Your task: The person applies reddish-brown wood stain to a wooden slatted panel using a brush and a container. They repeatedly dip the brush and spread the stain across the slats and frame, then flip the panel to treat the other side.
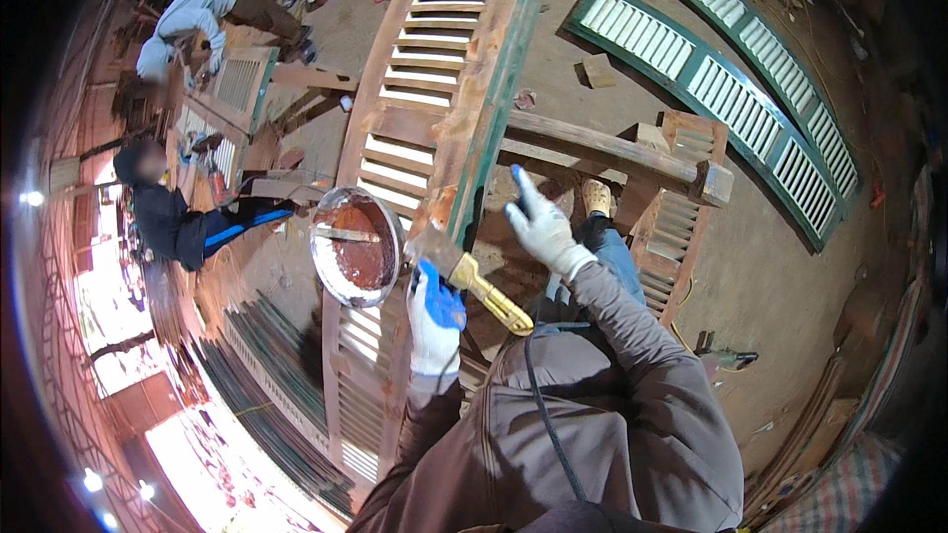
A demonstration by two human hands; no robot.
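My left hand (435, 324), in a white glove with blue fingertips, has its fingers curled against a yellow-handled paintbrush (486, 294). The brush's broad brown head lies over the side rail of a long slatted wooden shutter (405, 123). Just left of that hand, a round metal bowl (396, 266) with brown, paste-like stuff inside sits at the shutter, a flat strip across it. My right hand (545, 231), gloved alike, is raised right of the shutter with its fingers stretched out and nothing in it.
A wooden beam (602, 148) runs right from the shutter. Green-framed shutters (681, 64) lie on the floor at upper right. A slatted panel (671, 257) stands near my foot. Two people (163, 207) (188, 20) work at left. Dark strips (267, 415) are stacked at lower left.
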